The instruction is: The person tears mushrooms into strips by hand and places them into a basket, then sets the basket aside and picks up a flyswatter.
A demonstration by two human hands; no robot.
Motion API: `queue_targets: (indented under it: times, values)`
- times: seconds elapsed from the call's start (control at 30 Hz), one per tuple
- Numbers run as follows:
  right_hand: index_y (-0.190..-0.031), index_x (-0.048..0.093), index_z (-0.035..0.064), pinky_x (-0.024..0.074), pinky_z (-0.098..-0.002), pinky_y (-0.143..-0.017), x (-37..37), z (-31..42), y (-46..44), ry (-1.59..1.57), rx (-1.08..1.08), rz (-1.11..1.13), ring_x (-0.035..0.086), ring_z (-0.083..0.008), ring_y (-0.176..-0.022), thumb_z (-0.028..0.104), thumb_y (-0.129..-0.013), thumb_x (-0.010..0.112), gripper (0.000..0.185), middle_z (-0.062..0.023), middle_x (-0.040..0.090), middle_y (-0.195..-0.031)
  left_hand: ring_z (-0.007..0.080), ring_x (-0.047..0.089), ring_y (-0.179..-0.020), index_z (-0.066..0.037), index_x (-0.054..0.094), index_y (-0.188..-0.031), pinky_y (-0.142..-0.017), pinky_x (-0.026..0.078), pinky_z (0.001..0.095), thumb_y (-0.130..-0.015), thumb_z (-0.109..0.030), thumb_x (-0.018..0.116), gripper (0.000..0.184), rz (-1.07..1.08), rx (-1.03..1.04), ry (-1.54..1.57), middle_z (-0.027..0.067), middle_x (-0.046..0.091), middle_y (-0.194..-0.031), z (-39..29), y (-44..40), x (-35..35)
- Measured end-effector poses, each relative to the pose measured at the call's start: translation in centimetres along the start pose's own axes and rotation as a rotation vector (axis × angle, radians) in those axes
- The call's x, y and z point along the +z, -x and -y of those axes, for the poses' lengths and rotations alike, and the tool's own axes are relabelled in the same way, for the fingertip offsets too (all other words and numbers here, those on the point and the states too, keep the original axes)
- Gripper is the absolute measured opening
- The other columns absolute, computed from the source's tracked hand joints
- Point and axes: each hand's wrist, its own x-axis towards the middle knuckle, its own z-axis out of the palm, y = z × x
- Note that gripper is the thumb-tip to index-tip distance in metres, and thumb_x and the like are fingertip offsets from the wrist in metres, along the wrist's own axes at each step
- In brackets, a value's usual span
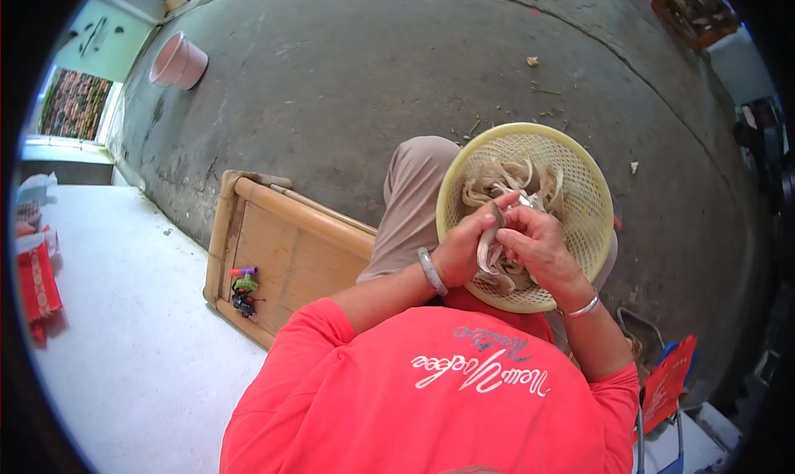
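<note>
A yellow plastic mesh basket (590, 172) rests on my lap, holding torn strips of what look like oyster mushrooms (542, 178). Over it, my left hand (462, 249) grips a grey-capped, pale mushroom (486, 252) between thumb and fingers. My right hand (537, 244) meets it from the other side, thumb and fingers pinched at the mushroom's edge. Exactly what sits between the right fingertips is partly covered. Several more pale pieces lie below the hands in the basket.
A bamboo bench (290, 246) stands to my left, with small colourful toys (243, 292) on it. A pink bucket (179, 62) is on the concrete floor at far left. Green scraps (474, 127) lie beyond the basket. A red bag (667, 383) hangs at lower right.
</note>
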Motion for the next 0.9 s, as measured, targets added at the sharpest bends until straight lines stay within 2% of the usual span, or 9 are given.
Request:
queue_targets:
  times: [0.03,0.07,0.1,0.17,0.2,0.33,0.63,0.8,0.9]
  values:
    - [-0.091,0.063,0.0007,0.0439,-0.0181,-0.056,0.1,-0.1,0.0,0.004,-0.005,0.012,0.055,-0.0036,-0.065,0.008,-0.086,0.059,0.01,0.0001,0.06,-0.076,0.0207,0.053,-0.11,-0.003,0.024,-0.144,-0.093,0.044,0.0339,-0.092,-0.03,0.039,0.06,0.01,-0.019,-0.064,0.012,0.048,-0.127,0.2,-0.1,-0.2]
    - [-0.09,0.062,0.0002,0.0444,-0.0194,-0.056,0.2,-0.2,0.1,0.012,-0.024,-0.039,0.055,-0.0044,-0.064,0.007,-0.085,0.06,0.009,-0.0006,0.06,-0.075,0.0158,0.055,-0.102,-0.003,0.036,-0.137,-0.086,0.047,0.0298,-0.095,-0.027,0.043,0.049,-0.026,0.027,-0.037,0.0092,0.052,-0.12,0.5,-0.2,-0.3]
    - [-0.089,0.061,-0.0003,0.0449,-0.0207,-0.055,0.1,-0.4,0.0,0.019,-0.042,-0.093,0.054,-0.0052,-0.063,0.006,-0.084,0.06,0.009,-0.0013,0.06,-0.074,0.0158,0.055,-0.102,-0.003,0.036,-0.137,-0.086,0.047,0.0298,-0.095,-0.027,0.043,0.049,-0.027,0.036,-0.039,0.0092,0.052,-0.12,0.9,-0.3,-0.6]
    - [-0.088,0.06,-0.0008,0.0454,-0.022,-0.056,-0.9,-1.0,-0.2,0.144,-0.078,-0.129,0.055,-0.006,-0.062,0.005,-0.083,0.061,0.008,-0.0026,0.06,-0.074,0.0128,0.056,-0.098,-0.003,0.049,-0.122,-0.085,0.047,0.027,-0.096,-0.021,0.048,0.032,-0.137,0.116,-0.271,0.0067,0.057,-0.111,1.5,-0.5,-1.6]
    - [-0.087,0.059,-0.0013,0.046,-0.0233,-0.056,-1.2,-1.0,-0.3,0.266,-0.11,-0.171,0.055,-0.0069,-0.062,0.004,-0.081,0.061,0.009,-0.004,0.059,-0.074,0.0107,0.058,-0.093,-0.003,0.057,-0.106,-0.082,0.049,0.0251,-0.093,-0.012,0.055,0.016,-0.203,0.115,-0.289,0.0042,0.061,-0.101,1.1,-0.4,-1.0]
    - [-0.087,0.058,-0.0017,0.0467,-0.0252,-0.056,-1.6,-0.2,0.2,0.363,-0.141,-0.201,0.056,-0.0086,-0.062,0.004,-0.08,0.062,0.009,-0.0063,0.059,-0.073,0.0109,0.061,-0.087,-0.004,0.059,-0.101,-0.076,0.052,0.024,-0.09,-0.005,0.057,0.011,-0.221,0.09,-0.184,0.0037,0.063,-0.095,1.4,-0.5,-0.8]
    - [-0.089,0.063,-0.002,0.047,-0.0247,-0.058,-1.6,-0.2,0.8,0.404,-0.139,-0.169,0.058,-0.0095,-0.065,0.007,-0.081,0.061,0.012,-0.0074,0.064,-0.074,0.0125,0.061,-0.088,-0.003,0.06,-0.102,-0.078,0.052,0.0252,-0.09,-0.005,0.056,0.012,-0.255,0.118,-0.253,0.0047,0.063,-0.095,1.5,-0.5,-0.9]
    - [-0.086,0.063,-0.0028,0.0464,-0.0234,-0.059,-2.0,-0.2,0.5,0.129,-0.065,-0.104,0.054,-0.0059,-0.066,0.006,-0.081,0.06,0.011,-0.0026,0.061,-0.073,0.012,0.06,-0.089,-0.003,0.059,-0.103,-0.079,0.052,0.025,-0.09,-0.004,0.056,0.014,-0.225,0.101,-0.249,0.0048,0.063,-0.097,1.4,-0.4,-0.6]
    - [-0.086,0.063,-0.0027,0.0461,-0.0233,-0.058,-2.1,-0.4,0.6,0.169,-0.065,-0.134,0.053,-0.0054,-0.066,0.005,-0.08,0.059,0.011,-0.0013,0.06,-0.072,0.0119,0.06,-0.089,-0.002,0.059,-0.104,-0.079,0.052,0.0251,-0.09,-0.004,0.056,0.015,-0.236,0.079,-0.255,0.0051,0.063,-0.098,1.3,-0.5,-0.4]
